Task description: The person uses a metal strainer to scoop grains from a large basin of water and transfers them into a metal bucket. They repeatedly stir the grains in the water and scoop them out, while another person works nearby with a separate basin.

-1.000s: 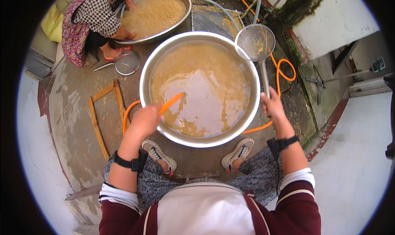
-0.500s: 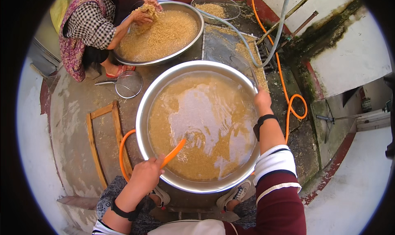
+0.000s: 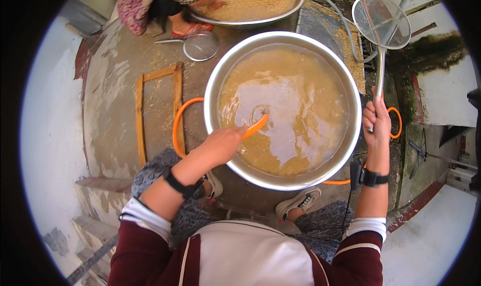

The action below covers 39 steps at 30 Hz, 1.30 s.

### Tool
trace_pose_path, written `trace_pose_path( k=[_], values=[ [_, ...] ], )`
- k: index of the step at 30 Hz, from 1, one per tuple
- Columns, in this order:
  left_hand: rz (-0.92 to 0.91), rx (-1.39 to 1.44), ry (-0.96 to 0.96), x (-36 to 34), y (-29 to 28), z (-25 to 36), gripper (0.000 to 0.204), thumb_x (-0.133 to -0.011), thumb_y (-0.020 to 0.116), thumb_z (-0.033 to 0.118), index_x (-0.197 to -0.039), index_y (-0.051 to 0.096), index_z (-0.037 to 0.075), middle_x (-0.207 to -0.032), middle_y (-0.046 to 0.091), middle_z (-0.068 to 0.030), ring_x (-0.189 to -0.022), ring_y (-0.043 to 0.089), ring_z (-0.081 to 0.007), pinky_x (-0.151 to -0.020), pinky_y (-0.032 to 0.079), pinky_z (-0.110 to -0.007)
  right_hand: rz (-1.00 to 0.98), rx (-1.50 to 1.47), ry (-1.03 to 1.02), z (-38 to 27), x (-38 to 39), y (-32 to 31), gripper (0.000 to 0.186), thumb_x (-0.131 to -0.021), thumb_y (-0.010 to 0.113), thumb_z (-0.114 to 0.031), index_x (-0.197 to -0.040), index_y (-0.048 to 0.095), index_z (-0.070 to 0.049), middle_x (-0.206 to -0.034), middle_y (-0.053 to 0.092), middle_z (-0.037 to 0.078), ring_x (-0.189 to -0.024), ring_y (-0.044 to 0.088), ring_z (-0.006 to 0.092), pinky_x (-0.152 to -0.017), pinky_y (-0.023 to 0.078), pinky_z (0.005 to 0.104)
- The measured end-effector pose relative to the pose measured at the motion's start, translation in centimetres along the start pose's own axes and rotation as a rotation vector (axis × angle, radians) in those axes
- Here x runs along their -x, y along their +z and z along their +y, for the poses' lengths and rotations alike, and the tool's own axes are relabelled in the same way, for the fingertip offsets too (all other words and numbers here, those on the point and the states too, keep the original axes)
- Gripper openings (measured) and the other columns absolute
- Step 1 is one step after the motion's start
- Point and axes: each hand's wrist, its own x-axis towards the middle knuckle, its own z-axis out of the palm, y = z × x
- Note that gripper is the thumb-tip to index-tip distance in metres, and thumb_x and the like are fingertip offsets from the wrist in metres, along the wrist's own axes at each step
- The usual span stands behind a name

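My left hand (image 3: 224,144) grips an orange hose (image 3: 257,127) over the near left rim of a wide metal basin (image 3: 212,90). Ripples spread in the cloudy water (image 3: 300,105) just beyond the hose's end, and tan grain shows through from below. To the right of the basin, my right hand (image 3: 377,119) is closed round the metal handle of a mesh skimmer (image 3: 382,21). The skimmer is raised with its round head pointing away from me, and no grain shows on its mesh.
Another person's hand (image 3: 216,5) is at a second basin (image 3: 270,19) of grain at the far side. A second skimmer (image 3: 201,46) lies on the floor. Left of my basin is a wooden frame (image 3: 141,118); concrete steps (image 3: 92,206) are lower left. A grey hose (image 3: 345,23) crosses behind.
The skimmer has come up from beyond the basin's right rim to upright beside it. My view has shifted, so the basin sits higher and further right. The hose stays in my left hand.
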Motion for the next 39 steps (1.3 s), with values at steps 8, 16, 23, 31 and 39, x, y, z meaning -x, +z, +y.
trace_pose_path(
  k=[8,16,23,31,39],
  values=[
    [-0.119,-0.009,0.160,-0.5,6.5,2.6,0.057,-0.089,0.051,-0.002,-0.145,0.041,0.001,-0.119,0.060,-0.0228,-0.108,0.062,-0.0376,-0.087,0.051,-0.043,-0.113,-0.033,0.112,-8.5,14.9,1.8,0.041,-0.106,0.044,-0.018,-0.143,0.038,-0.001,-0.076,0.039,-0.003,-0.052,0.034,0.0000,-0.038,0.029,0.0155],
    [-0.433,-0.277,0.143,-3.3,15.7,5.1,0.045,-0.085,0.062,0.004,-0.129,0.056,0.002,-0.116,0.064,-0.0183,-0.105,0.066,-0.0349,-0.083,0.054,-0.044,-0.036,0.425,-0.093,-19.8,28.0,1.5,0.047,-0.108,0.039,-0.019,-0.150,0.028,-0.002,-0.076,0.037,-0.004,-0.049,0.030,-0.0017,-0.034,0.027,0.0137],
    [-0.339,-0.267,0.116,-5.4,21.2,5.8,0.040,-0.075,0.075,0.008,-0.114,0.065,0.005,-0.114,0.066,-0.0155,-0.102,0.068,-0.0324,-0.080,0.055,-0.042,0.102,0.271,-0.097,-13.9,34.3,0.5,0.052,-0.106,0.044,-0.022,-0.151,0.028,-0.003,-0.073,0.041,-0.004,-0.045,0.034,-0.0015,-0.032,0.029,0.0150],
    [-0.187,-0.358,0.206,-4.6,23.3,5.1,0.048,-0.090,0.064,0.024,-0.134,0.053,0.008,-0.129,0.057,-0.0097,-0.124,0.051,-0.0267,-0.097,0.041,-0.045,0.078,-0.314,0.201,-1.5,30.5,0.9,0.041,-0.107,0.040,-0.023,-0.145,0.037,-0.007,-0.076,0.043,-0.002,-0.050,0.037,0.0018,-0.038,0.032,0.0168],
    [-0.163,-0.118,0.093,-2.9,17.2,4.7,0.058,-0.093,0.061,0.038,-0.142,0.049,0.009,-0.131,0.055,-0.0165,-0.126,0.050,-0.0341,-0.103,0.041,-0.047,0.058,-0.233,0.397,8.9,23.1,-0.9,0.028,-0.101,0.047,-0.010,-0.126,0.048,0.001,-0.083,0.052,0.004,-0.056,0.044,0.0061,-0.039,0.038,0.0186]
  ],
)
